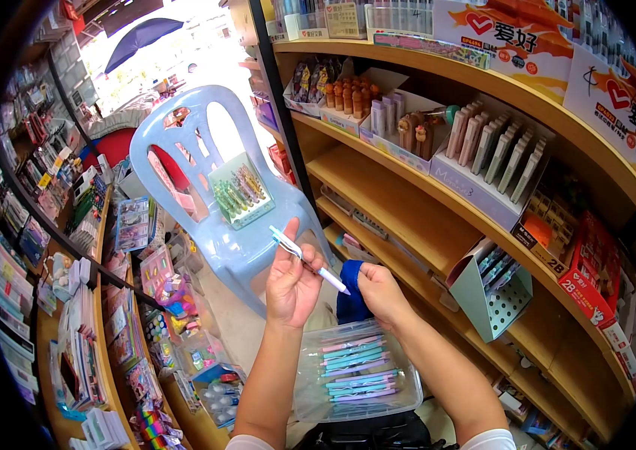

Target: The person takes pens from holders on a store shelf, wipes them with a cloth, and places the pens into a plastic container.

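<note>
Wooden shelving [400, 196] is lining the R side, w/ boxed stationery filling the upper tiers. Lt-blue plastic chair [213, 253] is standing ahead, L of shelving. Clear plastic bin [410, 381] is sitting nr the body, btwn the forearms, w/ two groups of pastel pens [361, 384] lying in it. Mint dotted holder [485, 311] is tilting at shelf edge, R, w/ pens standing inside. Sm. pen box [255, 216] is resting on chair seat. L hand [293, 289] is showing its palm, gripping one loose pen [331, 277] btwn thumb & fingers. R hand [382, 294] is gripping blue cloth [351, 306], bunched just above the bin's far edge. Loose pen — white/lilac barrel, mint top — is lying diagonally across L fingers, lilac end pointing toward R hand & overlapping the cloth in view; tip-to-cloth contact — can't tell.
</note>
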